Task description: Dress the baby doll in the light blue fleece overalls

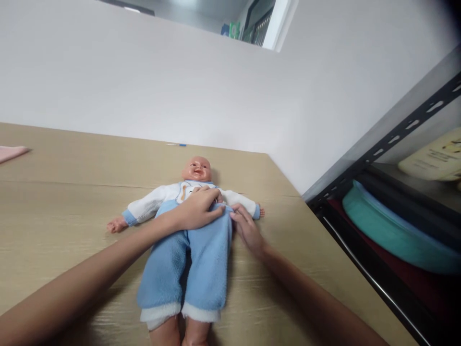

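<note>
A baby doll lies on its back on the table, its arms spread to the sides. It wears a white top with light blue cuffs and fuzzy light blue pants with white hems. My left hand rests across the doll's waist, with its fingers curled at the top edge of the pants. At the doll's hip, on the right side of the view, my right hand pinches the waistband of the pants. The doll's feet are cut off by the bottom edge.
A thin pen-like item with a blue end lies near the wall. Pink cloth sits at the far left of the table. To the right, a dark metal shelf holds a teal basin and a cream-coloured bottle.
</note>
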`<move>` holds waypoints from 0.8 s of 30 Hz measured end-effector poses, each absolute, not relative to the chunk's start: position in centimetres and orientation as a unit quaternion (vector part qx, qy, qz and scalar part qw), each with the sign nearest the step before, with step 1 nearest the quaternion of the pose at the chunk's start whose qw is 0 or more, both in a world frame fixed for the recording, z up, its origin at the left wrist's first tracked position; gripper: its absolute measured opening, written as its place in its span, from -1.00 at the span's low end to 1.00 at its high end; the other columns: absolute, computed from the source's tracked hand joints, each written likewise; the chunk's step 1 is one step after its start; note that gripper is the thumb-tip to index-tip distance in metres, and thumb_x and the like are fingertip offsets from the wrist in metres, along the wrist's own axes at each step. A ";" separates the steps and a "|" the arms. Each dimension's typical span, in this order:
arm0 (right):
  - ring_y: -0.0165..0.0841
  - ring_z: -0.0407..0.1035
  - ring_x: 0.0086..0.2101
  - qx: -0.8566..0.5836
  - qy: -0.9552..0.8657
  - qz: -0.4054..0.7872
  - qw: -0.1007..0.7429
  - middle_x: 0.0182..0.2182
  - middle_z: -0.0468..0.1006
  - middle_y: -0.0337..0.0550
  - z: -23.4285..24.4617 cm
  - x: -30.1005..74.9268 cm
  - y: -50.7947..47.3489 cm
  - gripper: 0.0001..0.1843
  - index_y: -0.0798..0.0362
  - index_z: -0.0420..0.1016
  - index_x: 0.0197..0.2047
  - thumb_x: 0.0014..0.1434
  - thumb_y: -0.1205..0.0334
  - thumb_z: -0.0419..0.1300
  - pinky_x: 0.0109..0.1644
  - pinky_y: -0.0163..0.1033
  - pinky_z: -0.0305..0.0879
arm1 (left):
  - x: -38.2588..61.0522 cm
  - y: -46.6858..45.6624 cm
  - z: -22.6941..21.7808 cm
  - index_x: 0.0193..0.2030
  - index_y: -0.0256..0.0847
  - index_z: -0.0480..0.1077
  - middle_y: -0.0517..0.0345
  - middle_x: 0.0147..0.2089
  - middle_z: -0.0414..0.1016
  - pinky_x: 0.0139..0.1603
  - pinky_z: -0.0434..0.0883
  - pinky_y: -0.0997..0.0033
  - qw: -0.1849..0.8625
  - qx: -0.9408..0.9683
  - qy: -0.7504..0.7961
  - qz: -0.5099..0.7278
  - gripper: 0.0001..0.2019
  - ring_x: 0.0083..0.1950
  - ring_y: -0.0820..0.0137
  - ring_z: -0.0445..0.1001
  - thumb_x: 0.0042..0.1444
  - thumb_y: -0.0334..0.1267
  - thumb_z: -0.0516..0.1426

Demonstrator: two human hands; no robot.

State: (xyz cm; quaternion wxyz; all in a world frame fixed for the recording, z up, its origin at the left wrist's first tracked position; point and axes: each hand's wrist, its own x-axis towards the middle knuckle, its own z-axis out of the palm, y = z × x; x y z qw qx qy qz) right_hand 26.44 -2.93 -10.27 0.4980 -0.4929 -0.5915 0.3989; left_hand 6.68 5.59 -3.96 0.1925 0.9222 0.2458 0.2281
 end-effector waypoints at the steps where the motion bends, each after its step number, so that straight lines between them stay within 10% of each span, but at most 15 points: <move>1: -0.23 0.37 -0.21 -0.497 -0.583 0.395 0.507 -0.28 0.40 -0.22 -10.5 26.3 -2.4 -0.73 -0.09 0.23 -0.19 0.40 -0.10 0.03 -0.05 -0.17 0.43 | 6.9 5.7 -4.0 -0.10 -0.12 0.33 0.00 -0.08 0.54 0.11 0.32 0.02 0.203 0.914 0.259 0.236 -0.82 0.03 0.09 0.46 0.45 -0.09 0.04; 10: -0.28 0.32 -0.36 -0.556 -0.611 0.309 0.471 -0.34 0.39 -0.28 -10.7 26.1 -2.2 -0.71 -0.07 0.30 -0.08 0.36 -0.07 0.22 -0.25 -0.19 0.33 | 7.8 6.8 -4.6 -0.03 -0.12 0.29 0.09 -0.25 0.55 0.03 0.36 0.10 0.185 0.909 0.304 0.218 -0.90 -0.13 0.14 0.52 0.41 -0.19 0.06; 19: 0.18 0.34 0.24 -0.619 -0.703 -0.029 0.350 0.22 0.51 0.22 -8.5 32.9 -4.0 -0.43 0.04 0.44 0.22 0.15 0.16 0.38 0.38 0.31 0.18 | 9.7 6.2 -2.4 0.19 -0.24 0.38 -0.21 0.23 0.47 0.30 0.34 -0.06 0.105 0.940 0.261 0.194 -0.59 0.25 -0.07 0.36 0.26 -0.16 0.26; 24: -0.02 0.60 -0.14 -0.637 -0.669 0.059 0.379 -0.13 0.69 0.04 -7.8 35.0 -3.2 -0.63 0.04 0.53 0.01 0.19 0.07 0.37 0.01 0.07 0.54 | 10.9 6.0 -2.8 0.29 -0.29 0.34 -0.23 0.28 0.46 0.33 0.34 -0.10 0.107 0.948 0.257 0.152 -0.32 0.27 -0.10 0.36 0.12 -0.04 0.42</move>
